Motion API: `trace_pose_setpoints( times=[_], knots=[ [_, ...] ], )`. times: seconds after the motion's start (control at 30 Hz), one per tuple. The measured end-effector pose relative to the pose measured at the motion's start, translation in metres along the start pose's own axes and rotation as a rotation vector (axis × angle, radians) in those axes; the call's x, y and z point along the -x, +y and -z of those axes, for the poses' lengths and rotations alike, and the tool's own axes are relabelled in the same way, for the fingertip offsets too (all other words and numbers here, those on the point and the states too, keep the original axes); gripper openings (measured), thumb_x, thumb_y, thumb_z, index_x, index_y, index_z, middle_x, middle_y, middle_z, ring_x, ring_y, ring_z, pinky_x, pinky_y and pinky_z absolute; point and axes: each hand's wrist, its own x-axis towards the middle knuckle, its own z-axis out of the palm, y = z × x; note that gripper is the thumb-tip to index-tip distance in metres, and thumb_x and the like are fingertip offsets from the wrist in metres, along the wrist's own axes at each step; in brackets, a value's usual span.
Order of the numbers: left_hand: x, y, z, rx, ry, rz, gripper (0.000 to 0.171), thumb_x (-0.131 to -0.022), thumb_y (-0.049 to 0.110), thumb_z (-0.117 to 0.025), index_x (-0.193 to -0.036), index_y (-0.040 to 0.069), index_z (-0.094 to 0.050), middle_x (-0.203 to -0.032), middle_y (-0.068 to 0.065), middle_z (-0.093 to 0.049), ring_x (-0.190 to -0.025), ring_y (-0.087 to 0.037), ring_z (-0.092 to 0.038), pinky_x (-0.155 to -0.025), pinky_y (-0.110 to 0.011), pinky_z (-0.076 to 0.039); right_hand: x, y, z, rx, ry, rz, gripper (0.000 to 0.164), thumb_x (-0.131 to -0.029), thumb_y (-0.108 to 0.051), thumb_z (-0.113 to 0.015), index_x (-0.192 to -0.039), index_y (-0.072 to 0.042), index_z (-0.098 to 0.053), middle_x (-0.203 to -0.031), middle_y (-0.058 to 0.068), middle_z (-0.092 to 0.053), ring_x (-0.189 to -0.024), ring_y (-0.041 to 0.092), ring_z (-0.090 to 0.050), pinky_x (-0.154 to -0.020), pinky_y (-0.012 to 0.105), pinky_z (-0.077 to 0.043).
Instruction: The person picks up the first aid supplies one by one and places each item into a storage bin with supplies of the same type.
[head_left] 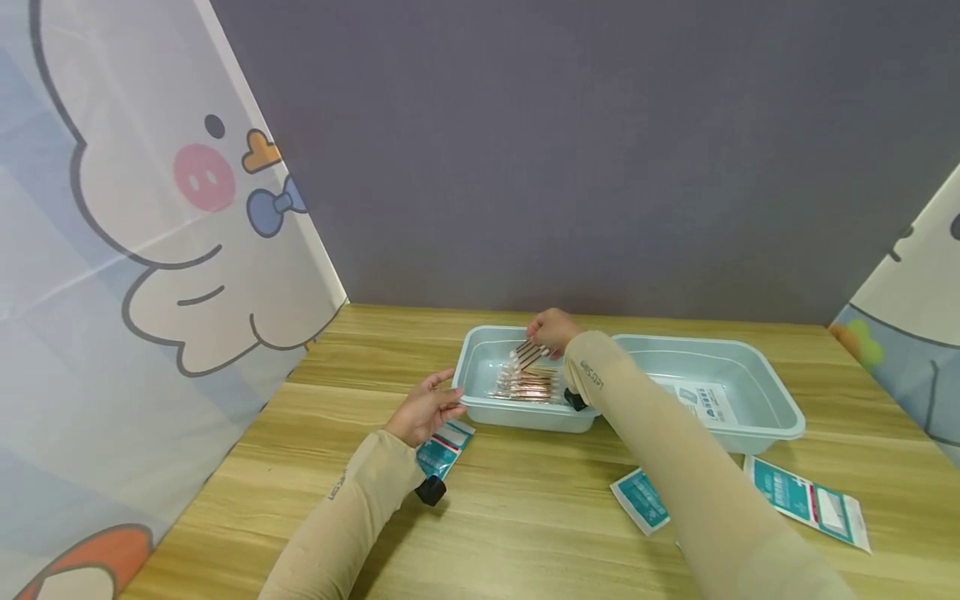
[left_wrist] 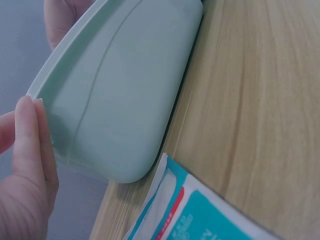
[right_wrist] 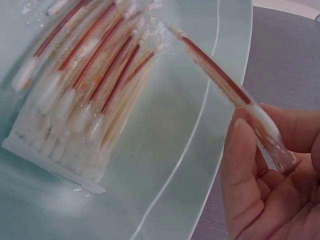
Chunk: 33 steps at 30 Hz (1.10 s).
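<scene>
right hand (head_left: pixel 553 330): fingers pinching a clear plastic packet of white-tipped, brown-stemmed swabs (head_left: pixel 529 356) above the pale-blue rectangular plastic tub (head_left: pixel 528 417) | left hand (head_left: pixel 423 410): straight fingers touching tub's rim

Passage between teal packets (head_left: pixel 642 500), tub (head_left: pixel 525 416) behind

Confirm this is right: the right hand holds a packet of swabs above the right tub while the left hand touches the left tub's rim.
No: the head view shows the right hand holding the packet of swabs above the left tub, not the right tub. The left hand touches the left tub's rim.
</scene>
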Motion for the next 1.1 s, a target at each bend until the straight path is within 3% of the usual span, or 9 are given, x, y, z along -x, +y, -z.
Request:
trace_pose_setpoints(
  times=[0.2, 0.33, 0.47, 0.67, 0.87, 0.97, 1.1],
  knots=[
    [0.000, -0.001, -0.002, -0.008, -0.014, 0.000, 0.054, -0.097, -0.007, -0.047, -0.146, -0.004, -0.024, -0.083, -0.010, -0.058, -0.060, -0.009, -0.062, -0.062, -0.015, -0.056, 0.000, 0.006, 0.000, -0.007, -0.041, -0.023, 0.023, -0.089, 0.001, -0.054, -0.110, 0.003, -0.063, -0.085, 0.008, -0.057, -0.064, 0.015, -0.051, -0.053, 0.029, -0.053],
    [-0.002, -0.003, -0.002, -0.008, -0.012, 0.008, 0.054, -0.097, -0.007, -0.046, -0.147, -0.004, -0.023, -0.083, -0.010, -0.058, -0.061, -0.009, -0.062, -0.061, -0.016, -0.056, 0.007, 0.008, 0.004, -0.006, -0.080, -0.092, 0.029, -0.091, 0.002, -0.053, -0.120, 0.001, -0.059, -0.109, 0.015, -0.059, -0.070, 0.022, -0.058, -0.059, 0.035, -0.055],
    [-0.003, -0.003, 0.002, -0.011, -0.019, 0.007, 0.055, -0.098, -0.007, -0.046, -0.147, -0.003, -0.022, -0.085, -0.009, -0.058, -0.064, -0.010, -0.061, -0.063, -0.016, -0.056, 0.015, 0.007, 0.012, 0.025, -0.117, -0.120, 0.036, -0.094, -0.001, -0.054, -0.130, 0.000, -0.053, -0.133, 0.018, -0.050, -0.082, 0.026, -0.059, -0.067, 0.039, -0.056],
    [-0.002, -0.001, 0.007, -0.024, -0.024, 0.009, 0.056, -0.098, -0.007, -0.045, -0.148, -0.003, -0.020, -0.087, -0.009, -0.057, -0.066, -0.010, -0.061, -0.064, -0.016, -0.056, 0.027, 0.013, 0.027, 0.092, -0.148, -0.119, 0.041, -0.093, -0.003, -0.058, -0.133, 0.000, -0.051, -0.123, 0.016, -0.057, -0.086, 0.026, -0.059, -0.066, 0.039, -0.056],
    [-0.001, 0.001, 0.008, -0.017, -0.029, 0.001, 0.057, -0.098, -0.006, -0.045, -0.149, -0.002, -0.019, -0.091, -0.010, -0.056, -0.066, -0.009, -0.060, -0.065, -0.015, -0.056, 0.042, 0.026, 0.053, 0.182, -0.112, -0.125, 0.039, -0.090, -0.006, -0.062, -0.127, 0.001, -0.054, -0.115, 0.016, -0.060, -0.077, 0.021, -0.060, -0.059, 0.034, -0.055],
    [0.000, 0.000, 0.009, -0.017, -0.028, -0.002, 0.055, -0.098, -0.007, -0.044, -0.148, -0.003, -0.020, -0.091, -0.009, -0.055, -0.065, -0.009, -0.060, -0.065, -0.015, -0.055, 0.052, 0.037, 0.062, 0.173, -0.114, -0.138, 0.038, -0.091, -0.007, -0.061, -0.127, 0.001, -0.054, -0.113, 0.016, -0.058, -0.079, 0.023, -0.060, -0.067, 0.040, -0.057],
    [0.001, -0.002, 0.007, -0.015, -0.034, -0.002, 0.054, -0.098, -0.007, -0.043, -0.148, -0.004, -0.020, -0.087, -0.007, -0.057, -0.064, -0.008, -0.060, -0.066, -0.015, -0.056, 0.068, 0.053, 0.069, 0.166, -0.107, -0.090, 0.037, -0.091, -0.011, -0.062, -0.125, 0.001, -0.056, -0.107, 0.015, -0.060, -0.081, 0.026, -0.061, -0.065, 0.039, -0.057]
  ],
)
